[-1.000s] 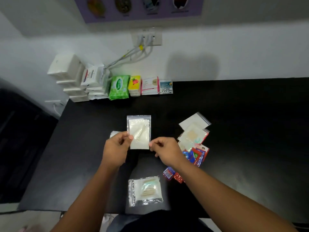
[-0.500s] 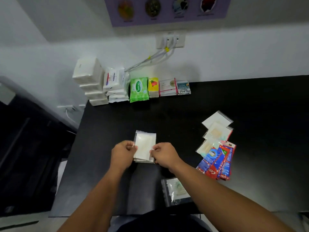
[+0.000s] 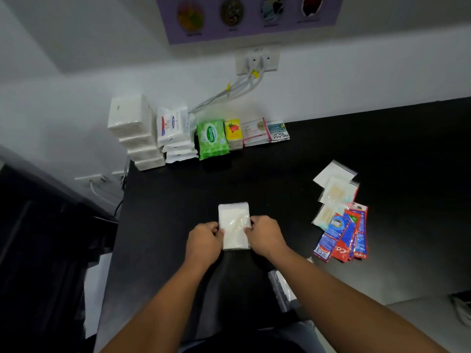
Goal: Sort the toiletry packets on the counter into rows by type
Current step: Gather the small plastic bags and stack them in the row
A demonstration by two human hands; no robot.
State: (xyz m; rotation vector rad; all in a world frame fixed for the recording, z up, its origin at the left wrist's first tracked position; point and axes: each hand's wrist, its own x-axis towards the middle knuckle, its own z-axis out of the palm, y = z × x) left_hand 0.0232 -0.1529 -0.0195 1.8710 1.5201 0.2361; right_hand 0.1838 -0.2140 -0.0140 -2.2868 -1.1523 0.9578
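My right forearm covers most of a clear bag [image 3: 280, 289] at the near edge of the worktop [image 3: 382, 154]. Only a crinkled strip of it shows, and I cannot tell what it holds. My fingertips are tucked around the edges of the clear packet [image 3: 234, 225] in the middle of the worktop, so I cannot tell whether it is one packet or several stacked. My left grip [image 3: 204, 238] pinches its left edge and my right grip [image 3: 265, 236] pinches its right edge. Inside is something flat and white, too blurred to name.

To the right, well apart, three zip bags [image 3: 336, 184] overlap in a line, each with a pale flat pad inside. The nearest lies partly under a fan of red and blue toothpaste sachets [image 3: 341, 238].

At the far left, against the wall, stand a stack of white tissue packs [image 3: 132, 131], Dove packs [image 3: 173, 128], green wipes [image 3: 212, 138], a yellow packet [image 3: 233, 131], a pink-edged sachet [image 3: 254, 132] and a Cream Silk sachet [image 3: 279, 131]. The poster [image 3: 249, 16] above is cut off at the top.
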